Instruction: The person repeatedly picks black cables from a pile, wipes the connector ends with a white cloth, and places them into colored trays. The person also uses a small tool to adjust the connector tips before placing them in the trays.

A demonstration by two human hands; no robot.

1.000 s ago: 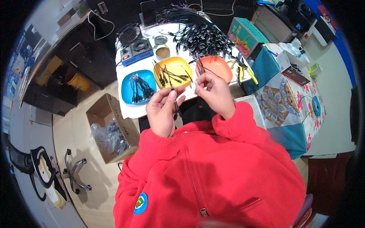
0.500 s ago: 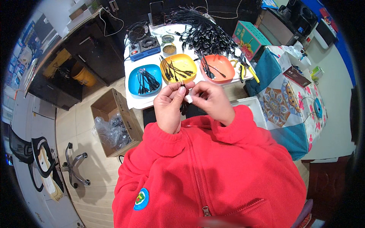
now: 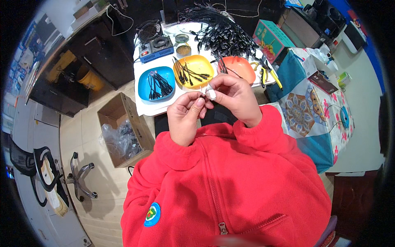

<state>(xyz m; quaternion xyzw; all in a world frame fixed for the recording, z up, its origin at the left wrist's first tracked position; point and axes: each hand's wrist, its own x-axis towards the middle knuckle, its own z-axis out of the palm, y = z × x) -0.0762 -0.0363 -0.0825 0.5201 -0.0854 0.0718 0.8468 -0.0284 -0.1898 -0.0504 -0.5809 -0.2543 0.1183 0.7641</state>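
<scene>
Left hand (image 3: pixel 187 116) pinching a thin cable (image 3: pixel 202 94), right hand (image 3: pixel 234 95) has some white bit (image 3: pixel 211 94) pinched just beside it, both pretty near the yellow tray (image 3: pixel 204 65).

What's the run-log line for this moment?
left hand: pinching thin item, likely cable | right hand: pinching white piece close by | blue tray: black cables | yellow tray: dark leads

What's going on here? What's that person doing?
A person in red is using both hands. The right hand pinches a small white piece beside what looks like a wire end in the left hand. Past them, black cables lie in a blue tray, a yellow tray and an orange tray, with a big cable pile farther back.
</scene>
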